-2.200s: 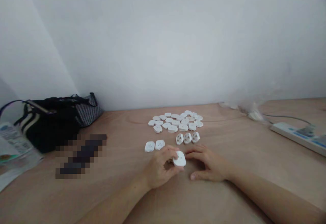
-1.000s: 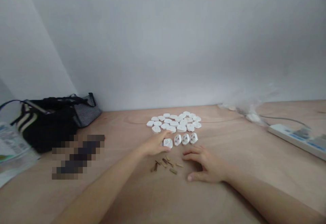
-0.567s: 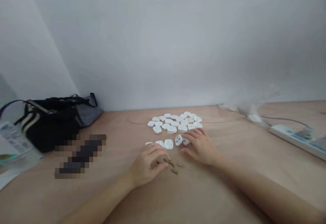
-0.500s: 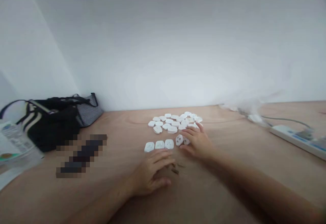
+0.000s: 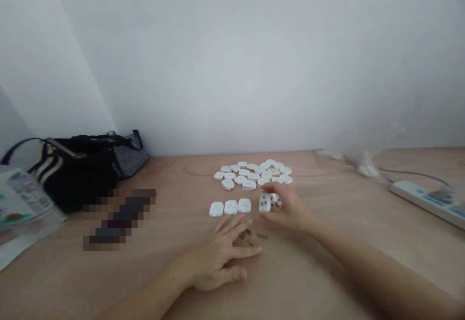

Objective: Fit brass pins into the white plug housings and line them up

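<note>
A loose pile of white plastic socket-shaped pieces (image 5: 252, 174) lies on the wooden table (image 5: 327, 184). In front of it, three such pieces stand in a row: one on the left (image 5: 216, 209), one in the middle (image 5: 230, 207) and one on the right (image 5: 244, 205). My right hand (image 5: 285, 207) pinches another white piece (image 5: 265, 202) between thumb and fingers, with a further piece partly hidden behind its fingers. My left hand (image 5: 221, 257) lies open on the wood, fingers spread, beside small brass pins (image 5: 252, 237).
A black striped bag (image 5: 80, 174) and a pixelated dark object (image 5: 119, 218) lie to the left, with a printed packet (image 5: 25, 199) at the far left. A white power strip (image 5: 425, 199) with a cable and clear plastic (image 5: 363, 162) lie to the right, against the wall.
My right hand has closed on the white piece beside the row. My left hand has spread open and moved nearer the brass pins, covering some of them less than before.
</note>
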The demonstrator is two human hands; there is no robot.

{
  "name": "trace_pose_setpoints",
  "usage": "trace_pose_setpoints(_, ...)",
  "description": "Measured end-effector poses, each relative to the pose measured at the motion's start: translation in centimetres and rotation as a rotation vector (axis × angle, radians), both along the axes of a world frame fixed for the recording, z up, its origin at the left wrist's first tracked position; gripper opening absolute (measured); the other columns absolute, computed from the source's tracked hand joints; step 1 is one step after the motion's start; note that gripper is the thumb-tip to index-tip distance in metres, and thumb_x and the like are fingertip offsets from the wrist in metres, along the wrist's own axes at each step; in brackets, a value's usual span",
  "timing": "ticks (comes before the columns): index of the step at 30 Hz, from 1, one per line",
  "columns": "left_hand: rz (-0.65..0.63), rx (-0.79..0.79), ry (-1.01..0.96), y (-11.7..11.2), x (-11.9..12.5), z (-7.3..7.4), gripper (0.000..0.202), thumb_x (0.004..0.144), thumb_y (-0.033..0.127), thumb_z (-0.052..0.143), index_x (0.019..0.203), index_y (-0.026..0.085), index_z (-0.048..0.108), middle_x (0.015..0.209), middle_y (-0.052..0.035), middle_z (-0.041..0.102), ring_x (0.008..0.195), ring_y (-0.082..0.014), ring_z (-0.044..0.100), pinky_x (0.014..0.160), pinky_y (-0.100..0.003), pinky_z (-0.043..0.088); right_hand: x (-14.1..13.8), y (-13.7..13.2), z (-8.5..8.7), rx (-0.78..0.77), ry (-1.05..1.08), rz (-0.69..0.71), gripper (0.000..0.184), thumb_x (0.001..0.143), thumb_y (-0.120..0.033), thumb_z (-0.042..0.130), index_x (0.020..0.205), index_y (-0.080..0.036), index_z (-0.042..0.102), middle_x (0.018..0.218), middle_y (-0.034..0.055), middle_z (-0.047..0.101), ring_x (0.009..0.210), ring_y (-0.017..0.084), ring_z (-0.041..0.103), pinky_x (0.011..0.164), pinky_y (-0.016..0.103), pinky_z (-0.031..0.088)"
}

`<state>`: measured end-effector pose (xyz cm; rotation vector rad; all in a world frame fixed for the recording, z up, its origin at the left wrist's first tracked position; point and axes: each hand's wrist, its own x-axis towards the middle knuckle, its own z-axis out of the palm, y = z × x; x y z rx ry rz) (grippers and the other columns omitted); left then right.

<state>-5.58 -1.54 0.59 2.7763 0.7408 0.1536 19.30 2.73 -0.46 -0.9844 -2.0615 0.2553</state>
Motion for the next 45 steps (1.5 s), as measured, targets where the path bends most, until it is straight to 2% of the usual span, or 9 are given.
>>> trace_pose_setpoints(3, 0.016, -0.028, -0.039, 0.0, 0.0, 0.2, 0.047, 0.085, 0.05, 0.05, 0.13, 0.041, 0.042, 0.151, -0.0006, 0.015, 0.137, -0.0358, 0.009, 0.106, -0.061, 0.007, 1.0, -1.9, -0.8, -0.177, 0.126, 0.086, 0.051, 0.067, -0.023, 0.066, 0.113, -0.021, 0.043, 0.107, 0.0086, 0.061, 0.092, 0.021, 0.061, 0.075, 0.033, 0.051)
trace_pose_setpoints(6, 0.014, -0.046, -0.061, 0.1, 0.0, 0.2, 0.052, 0.084, 0.05, 0.052, 0.133, 0.04, 0.038, 0.151, -0.0018, 0.018, 0.136, -0.0362, 0.011, 0.105, -0.061, 0.008, 1.8, -2.9, -1.5, -0.249, 0.08, 0.093, 0.053, 0.069, -0.02, 0.066, 0.115, -0.023, 0.04, 0.111, 0.0098, 0.06, 0.095, 0.022, 0.061, 0.076, 0.035, 0.051)
trace_pose_setpoints(13, 0.128, 0.01, -0.104, 0.5, -0.4, -0.7, 0.06, 0.086, 0.049, 0.048, 0.14, 0.034, 0.026, 0.146, -0.005, 0.032, 0.135, -0.0318, 0.021, 0.108, -0.055, 0.015, 1.5, -3.1, -1.8, -0.226, -0.158, 0.17, 0.059, 0.074, -0.03, 0.065, 0.125, -0.017, 0.039, 0.119, 0.0145, 0.055, 0.104, 0.026, 0.055, 0.084, 0.04, 0.047)
trace_pose_setpoints(17, 0.179, 0.005, -0.143, 0.9, -1.0, -1.1, 0.054, 0.089, 0.042, 0.047, 0.139, 0.03, 0.03, 0.143, -0.0054, 0.037, 0.133, -0.0291, 0.027, 0.108, -0.049, 0.023, 1.2, -3.4, -2.0, -0.243, -0.167, 0.164, 0.055, 0.073, -0.032, 0.067, 0.121, -0.017, 0.044, 0.109, 0.0119, 0.059, 0.096, 0.025, 0.057, 0.08, 0.038, 0.047)
trace_pose_setpoints(21, 0.211, -0.024, -0.15, 1.1, -1.2, -1.4, 0.055, 0.089, 0.042, 0.046, 0.139, 0.028, 0.03, 0.142, -0.0063, 0.037, 0.131, -0.0286, 0.03, 0.108, -0.047, 0.026, 1.1, -3.5, -2.2, -0.203, -0.15, 0.197, 0.051, 0.072, -0.033, 0.068, 0.118, -0.019, 0.049, 0.112, 0.0107, 0.057, 0.1, 0.025, 0.054, 0.086, 0.04, 0.045)
trace_pose_setpoints(31, 0.23, -0.052, -0.19, 1.1, -1.0, -1.4, 0.051, 0.088, 0.04, 0.049, 0.136, 0.028, 0.037, 0.138, -0.0074, 0.042, 0.127, -0.0287, 0.036, 0.106, -0.047, 0.03, 1.3, -4.2, -1.7, -0.196, -0.028, 0.125, 0.052, 0.074, -0.039, 0.066, 0.12, -0.021, 0.049, 0.116, 0.0102, 0.058, 0.105, 0.027, 0.054, 0.09, 0.042, 0.044)
trace_pose_setpoints(36, 0.205, -0.046, -0.227, 1.0, -0.7, -1.1, 0.05, 0.088, 0.036, 0.049, 0.136, 0.028, 0.036, 0.138, -0.0064, 0.042, 0.127, -0.0267, 0.036, 0.105, -0.044, 0.031, 1.8, -4.1, -1.2, -0.174, 0.077, 0.133, 0.045, 0.085, -0.036, 0.054, 0.127, -0.023, 0.045, 0.12, 0.0092, 0.056, 0.107, 0.024, 0.053, 0.092, 0.039, 0.043)
trace_pose_setpoints(41, 0.2, -0.06, -0.221, 0.9, -0.6, -1.0, 0.049, 0.088, 0.035, 0.05, 0.135, 0.027, 0.039, 0.138, -0.0072, 0.042, 0.127, -0.0259, 0.037, 0.106, -0.042, 0.031, 2.1, -2.9, -1.3, -0.242, 0.254, 0.212, 0.029, 0.089, -0.039, 0.046, 0.112, -0.023, 0.054, 0.114, 0.0081, 0.057, 0.105, 0.022, 0.054, 0.089, 0.038, 0.046)
trace_pose_setpoints(45, 0.206, -0.082, -0.184, 0.9, -0.7, -1.0, 0.05, 0.087, 0.037, 0.052, 0.135, 0.029, 0.04, 0.141, -0.006, 0.038, 0.129, -0.0275, 0.035, 0.107, -0.045, 0.029, 2.0, -1.7, -1.5, -0.243, 0.361, 0.2, 0.026, 0.084, -0.039, 0.055, 0.102, -0.022, 0.046, 0.102, 0.0061, 0.06, 0.092, 0.019, 0.06, 0.081, 0.034, 0.05)
